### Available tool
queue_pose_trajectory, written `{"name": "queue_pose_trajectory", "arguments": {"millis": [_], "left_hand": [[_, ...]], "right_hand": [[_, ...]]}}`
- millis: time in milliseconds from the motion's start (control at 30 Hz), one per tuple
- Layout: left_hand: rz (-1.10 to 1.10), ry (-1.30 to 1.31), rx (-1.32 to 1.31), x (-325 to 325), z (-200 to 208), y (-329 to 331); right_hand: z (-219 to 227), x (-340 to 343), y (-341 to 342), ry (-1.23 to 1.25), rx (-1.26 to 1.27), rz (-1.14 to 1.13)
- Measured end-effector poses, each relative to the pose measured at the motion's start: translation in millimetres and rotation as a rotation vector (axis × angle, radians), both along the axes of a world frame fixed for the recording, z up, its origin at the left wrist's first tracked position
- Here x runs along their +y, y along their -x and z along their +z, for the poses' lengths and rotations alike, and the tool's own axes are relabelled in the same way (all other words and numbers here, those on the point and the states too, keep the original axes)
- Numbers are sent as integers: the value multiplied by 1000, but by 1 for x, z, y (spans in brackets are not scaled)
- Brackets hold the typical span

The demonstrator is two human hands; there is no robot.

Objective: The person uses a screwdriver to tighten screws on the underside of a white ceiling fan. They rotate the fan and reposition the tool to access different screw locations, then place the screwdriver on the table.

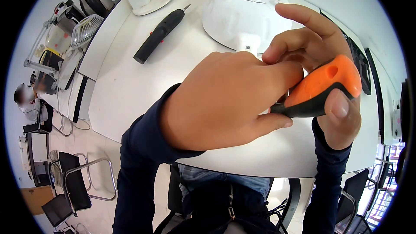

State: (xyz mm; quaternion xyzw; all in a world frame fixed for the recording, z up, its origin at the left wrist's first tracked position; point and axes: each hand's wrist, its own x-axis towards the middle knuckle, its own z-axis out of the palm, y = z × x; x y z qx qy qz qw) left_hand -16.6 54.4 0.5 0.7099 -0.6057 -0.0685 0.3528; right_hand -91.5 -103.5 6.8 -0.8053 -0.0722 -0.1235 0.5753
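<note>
Above the table, my right hand [331, 34] grips the orange-and-black handle of a screwdriver [323, 84], thumb on the near side and index finger stretched out. My left hand [225, 99] is closed at the front end of that handle, its thumb and fingers around the neck. The screwdriver's shaft and tip are hidden behind my left hand. Beyond both hands, a white rounded appliance body [221, 11] rests with its vented, footed side up. To its left lies a black electric screwdriver [160, 37], its bit pointing away.
A white round base with a short post [149, 4] stands at the table's far left. Dark flat panels [359, 67] line the right edge. On a side table at left are a kettle [96, 2] and a wire-caged fan [89, 30]. A person [30, 99] sits farther left, near chairs [73, 182].
</note>
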Motion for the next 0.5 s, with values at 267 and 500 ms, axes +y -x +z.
{"name": "queue_pose_trajectory", "arguments": {"millis": [267,500], "left_hand": [[20,34,-16,-1,0,5],[98,-46,-102,-4,-4,10]], "right_hand": [[-1,-8,3,49,-8,40],[4,-10,4,262,39,-17]]}}
